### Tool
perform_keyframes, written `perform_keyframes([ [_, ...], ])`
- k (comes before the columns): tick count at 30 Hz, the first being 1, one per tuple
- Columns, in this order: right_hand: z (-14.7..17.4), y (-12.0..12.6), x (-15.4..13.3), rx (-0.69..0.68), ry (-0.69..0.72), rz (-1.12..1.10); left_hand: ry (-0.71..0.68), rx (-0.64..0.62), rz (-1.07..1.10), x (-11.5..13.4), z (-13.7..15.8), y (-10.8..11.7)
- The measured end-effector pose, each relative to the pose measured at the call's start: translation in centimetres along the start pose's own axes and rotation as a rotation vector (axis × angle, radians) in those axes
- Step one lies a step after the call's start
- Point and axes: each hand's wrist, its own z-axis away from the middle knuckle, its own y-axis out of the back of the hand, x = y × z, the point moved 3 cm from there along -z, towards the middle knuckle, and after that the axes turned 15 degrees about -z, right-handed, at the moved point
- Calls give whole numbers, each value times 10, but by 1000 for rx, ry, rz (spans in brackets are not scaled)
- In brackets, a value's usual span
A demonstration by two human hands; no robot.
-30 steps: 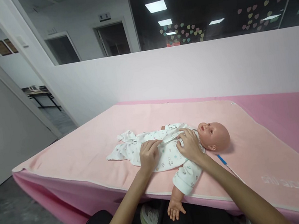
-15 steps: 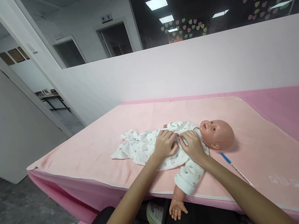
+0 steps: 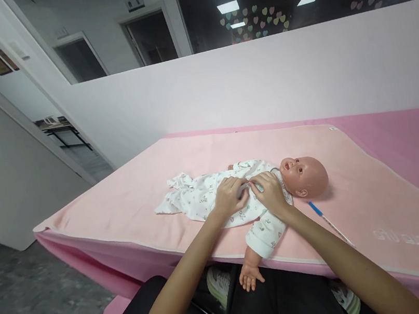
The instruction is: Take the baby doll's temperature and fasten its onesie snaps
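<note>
A baby doll (image 3: 307, 176) lies on its back with its head to the right, wearing a white printed baby outfit (image 3: 196, 198). My left hand (image 3: 231, 195) rests on the doll's front, its fingers pinched on the cloth near the chest. Facing it, my right hand (image 3: 269, 192) pinches the same outfit just below the neck. The fingertips of both hands almost meet, and the bit of cloth between them is too small to make out. One doll arm (image 3: 251, 271) hangs over the table's near edge, palm upward.
Beneath the doll a pale pink blanket (image 3: 133, 200) covers the table, over a darker pink cloth (image 3: 408, 143). A thin white stick with a blue end (image 3: 315, 209) lies beside the doll's head. Behind stands a white wall (image 3: 262, 86) with a window above.
The camera view has tipped slightly downward. Both hands stay at the chest of the outfit, with the fingertips shifting slightly closer together.
</note>
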Motion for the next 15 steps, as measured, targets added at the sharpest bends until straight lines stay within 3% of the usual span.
perform_keyframes([
  [8,1,-3,3,3,2,-10,45,62,-29,3,2,0],
  [15,1,-2,3,-13,-1,-5,42,30,-64,6,2,-1],
])
